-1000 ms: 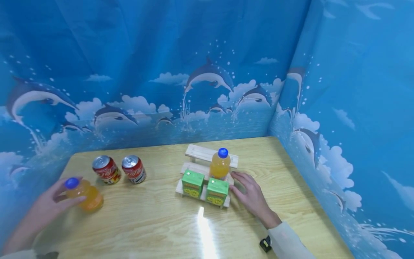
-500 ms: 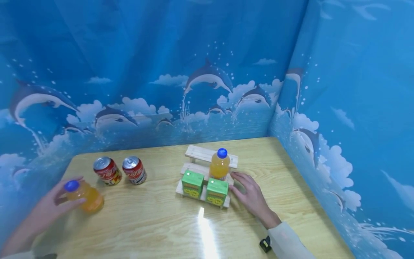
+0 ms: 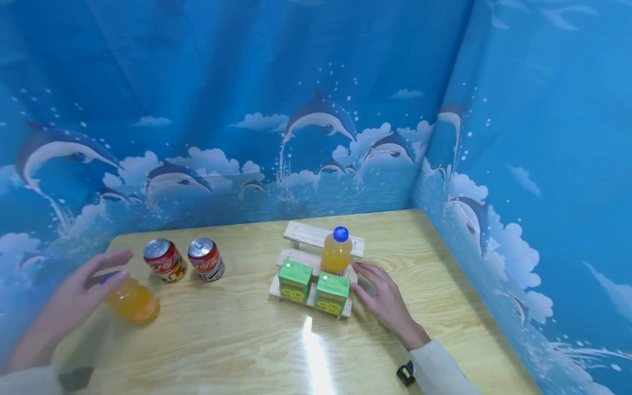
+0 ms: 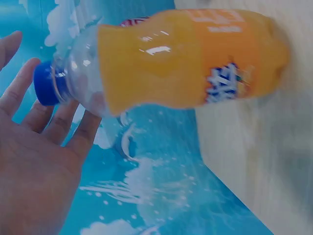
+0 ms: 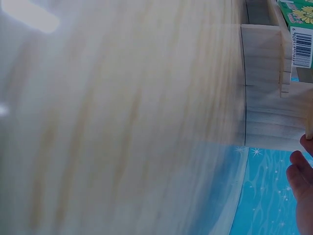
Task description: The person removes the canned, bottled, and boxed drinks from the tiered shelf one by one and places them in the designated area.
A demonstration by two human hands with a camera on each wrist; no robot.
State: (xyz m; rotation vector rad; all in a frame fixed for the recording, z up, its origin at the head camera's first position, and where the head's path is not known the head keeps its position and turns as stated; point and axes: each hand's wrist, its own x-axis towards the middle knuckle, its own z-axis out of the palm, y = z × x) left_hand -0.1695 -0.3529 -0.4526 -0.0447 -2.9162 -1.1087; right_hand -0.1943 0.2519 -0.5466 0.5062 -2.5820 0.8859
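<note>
At the left of the head view, an orange drink bottle (image 3: pixel 134 300) with a blue cap stands on the table. My left hand (image 3: pixel 74 299) is spread around its top, the fingers fairly straight and not gripping. In the left wrist view, fingers (image 4: pixel 63 122) lie behind the bottle's neck near the blue cap (image 4: pixel 45 83). My right hand (image 3: pixel 385 302) lies beside a stepped wooden rack (image 3: pixel 316 235), its fingertips touching the rack's right side. Two green drink cartons (image 3: pixel 294 281) sit on the front step. Another orange drink bottle (image 3: pixel 336 255) stands on the step behind them.
Two red drink cans (image 3: pixel 165 260) stand on the wooden table (image 3: pixel 217 340), just behind the left bottle. Blue dolphin-print curtains (image 3: pixel 222 109) close off the back and right side. A small black object (image 3: pixel 406 373) shows by the right sleeve.
My left hand has loosened from the bottle and lifted slightly, its fingers straightening; the bottle stays in place. My right hand and the rack have not moved.
</note>
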